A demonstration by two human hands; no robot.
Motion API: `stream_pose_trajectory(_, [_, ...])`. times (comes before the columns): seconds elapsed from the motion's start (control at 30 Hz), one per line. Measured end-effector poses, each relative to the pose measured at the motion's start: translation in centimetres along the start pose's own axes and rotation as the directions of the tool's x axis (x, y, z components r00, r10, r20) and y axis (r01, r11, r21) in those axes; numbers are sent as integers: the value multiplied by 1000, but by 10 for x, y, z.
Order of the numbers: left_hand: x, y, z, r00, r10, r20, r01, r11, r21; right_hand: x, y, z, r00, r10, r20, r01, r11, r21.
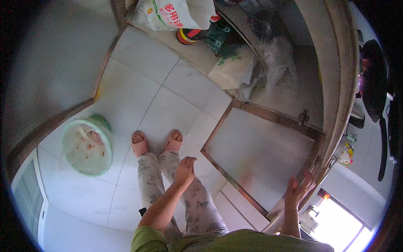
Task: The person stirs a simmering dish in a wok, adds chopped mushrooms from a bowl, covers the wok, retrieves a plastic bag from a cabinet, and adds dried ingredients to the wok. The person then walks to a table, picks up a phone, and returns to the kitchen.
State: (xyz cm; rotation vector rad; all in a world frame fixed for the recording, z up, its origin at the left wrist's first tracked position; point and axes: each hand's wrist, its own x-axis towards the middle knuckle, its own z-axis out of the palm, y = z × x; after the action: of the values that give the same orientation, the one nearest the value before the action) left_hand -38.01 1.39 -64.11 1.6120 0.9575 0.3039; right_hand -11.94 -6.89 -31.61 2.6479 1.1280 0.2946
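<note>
My left hand hangs over my legs with its fingers curled together, and I see nothing in it. To the right, my right hand has its fingers spread by the top edge of a cabinet door. It looks to be resting at that edge, just under the countertop, though exact contact is hard to tell. The door is a textured translucent panel in a brownish frame, swung open on its hinges. Beyond it the cabinet interior shows clear plastic bags and a pale bag with green print.
A green waste bin lined with a clear bag stands left on the tiled floor. A white printed flour bag and a dark container with red and yellow bands sit at the cabinet front. A dark pan is above the counter.
</note>
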Motion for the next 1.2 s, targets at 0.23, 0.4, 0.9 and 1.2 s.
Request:
stream_pose_trajectory(0.23, [38, -11, 0, 985, -162, -58, 156, 983, -99, 76, -137, 120, 938, -332, 100, 233, 816, 529])
stream_pose_trajectory(0.4, [53, -19, 14, 982, -177, -66, 164, 973, -162, 176, -205, 209, 922, -383, 53, 246, 688, 683])
stream_pose_trajectory(0.9, [97, -5, -8, 982, -45, -181, 44, 999, -10, 423, -330, 213, 971, -210, -111, 220, 619, 754])
stream_pose_trajectory(1.2, [115, -1, -24, 988, -57, -146, 47, 996, -73, 450, -359, 227, 989, -148, 11, 61, 469, 881])
